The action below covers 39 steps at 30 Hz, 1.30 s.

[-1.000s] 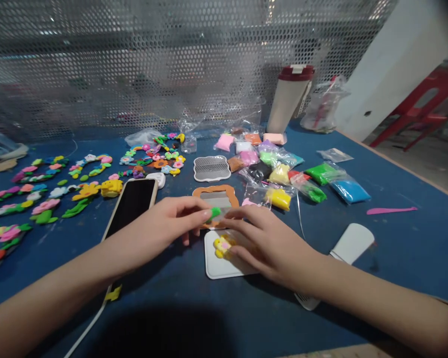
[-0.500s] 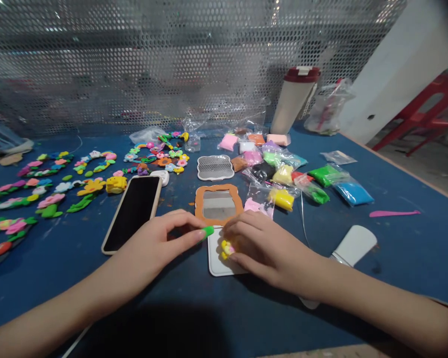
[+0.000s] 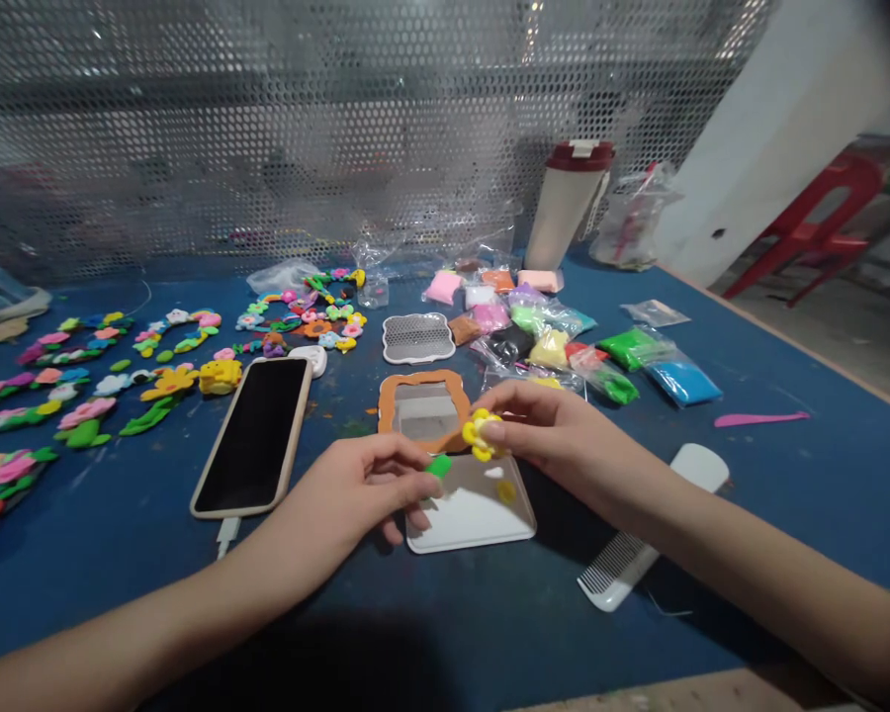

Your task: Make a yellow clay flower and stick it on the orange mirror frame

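Note:
Between the thumb and fingers of my left hand [image 3: 375, 485] is a small green piece of clay [image 3: 438, 466]. My right hand [image 3: 541, 425] pinches a yellow clay flower [image 3: 482, 435] with a pale centre, raised over the far edge of a white rectangular board [image 3: 467, 524]. A small white bit and a yellow bit of clay [image 3: 505, 490] lie on that board. Just beyond it sits a mirror with a wavy orange-brown clay border [image 3: 387, 407], its lower right corner partly behind my right hand. Farther back lies a second wavy mirror with a white frame [image 3: 418, 360].
Left are a phone [image 3: 256, 435] with a cable and several flower-decorated clay frames [image 3: 178, 336]. Bagged coloured clay [image 3: 553, 348] lies back right, before a tumbler [image 3: 564, 213]. A white comb [image 3: 615, 569] lies under my right forearm; a pink tool [image 3: 760, 419] lies farther right.
My right hand has lifted the yellow flower off the white board and moved it up and away. My left hand, with the green clay, has shifted slightly right and closer to the board.

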Tool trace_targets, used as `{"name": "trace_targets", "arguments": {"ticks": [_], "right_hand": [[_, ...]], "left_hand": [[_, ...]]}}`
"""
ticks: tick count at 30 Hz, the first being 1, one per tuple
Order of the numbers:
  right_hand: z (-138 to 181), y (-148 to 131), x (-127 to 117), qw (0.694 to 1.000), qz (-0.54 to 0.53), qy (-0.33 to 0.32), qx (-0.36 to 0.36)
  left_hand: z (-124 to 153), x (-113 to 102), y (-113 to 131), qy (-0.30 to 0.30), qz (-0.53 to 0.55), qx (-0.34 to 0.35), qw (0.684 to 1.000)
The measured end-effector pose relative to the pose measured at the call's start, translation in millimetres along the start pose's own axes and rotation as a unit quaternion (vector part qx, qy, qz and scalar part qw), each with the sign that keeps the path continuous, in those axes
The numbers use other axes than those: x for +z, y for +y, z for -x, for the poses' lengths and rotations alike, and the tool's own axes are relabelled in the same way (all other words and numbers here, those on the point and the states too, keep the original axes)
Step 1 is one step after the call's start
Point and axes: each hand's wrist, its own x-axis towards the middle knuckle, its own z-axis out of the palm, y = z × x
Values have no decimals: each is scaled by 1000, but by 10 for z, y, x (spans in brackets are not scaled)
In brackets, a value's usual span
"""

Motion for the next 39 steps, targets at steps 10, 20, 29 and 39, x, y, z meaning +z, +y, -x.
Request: {"name": "trace_targets", "arguments": {"ticks": [10,20,29,39], "right_hand": [[-11,37,-62,999,-31,-15,29],[-24,52,-93,999,-30,-37,22],[-35,54,-128,999,-18,-15,25],[-78,37,-113,995,94,-13,-4]], "left_hand": [[-73,230,81,4,67,-40,997],[-36,202,32,-3,26,-44,999],[-13,135,-8,39,-206,44,977],[70,139,60,22,-447,11,894]]}}
